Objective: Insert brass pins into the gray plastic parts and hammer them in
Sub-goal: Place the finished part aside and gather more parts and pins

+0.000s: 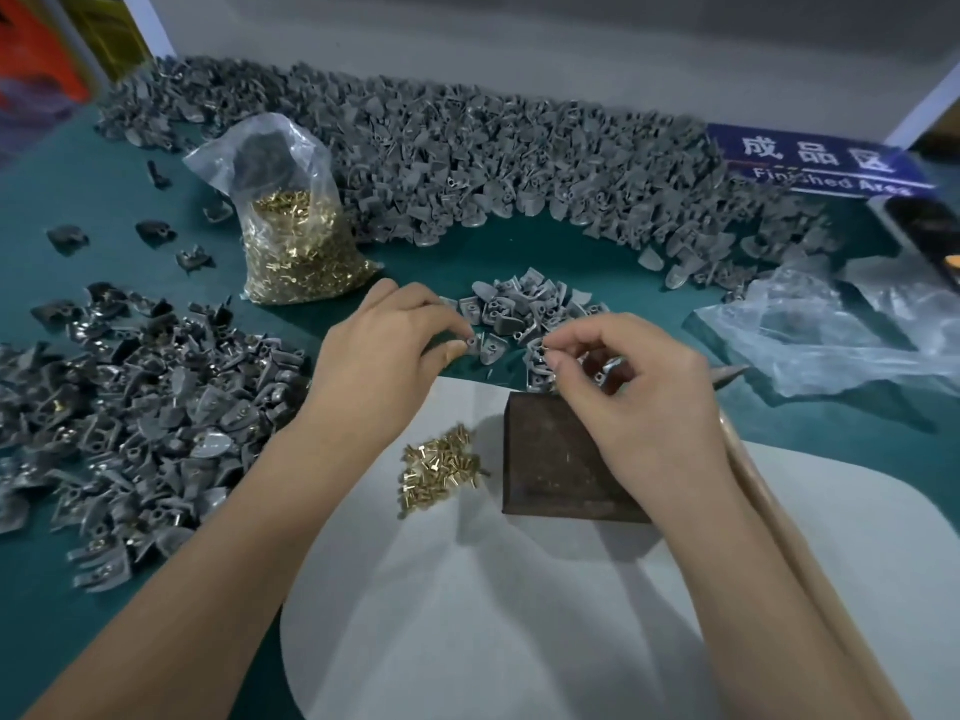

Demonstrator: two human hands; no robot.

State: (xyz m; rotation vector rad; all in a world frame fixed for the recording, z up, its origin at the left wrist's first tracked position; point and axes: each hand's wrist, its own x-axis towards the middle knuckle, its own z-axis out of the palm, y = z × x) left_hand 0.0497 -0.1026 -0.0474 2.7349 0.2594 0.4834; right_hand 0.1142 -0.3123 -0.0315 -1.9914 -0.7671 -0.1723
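Brass pin (543, 349) pinched in right hand (631, 387) fingers | left hand (387, 337) pinches gray plastic part (471, 344) | step: insertion | next: seat pin, move to metal block (563, 459).

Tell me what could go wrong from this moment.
The tiny brass pin pinched in the right hand could slip and vanish among the small heap of gray plastic parts. The left hand holds its gray plastic part only by the fingertips, so it may twist during insertion.
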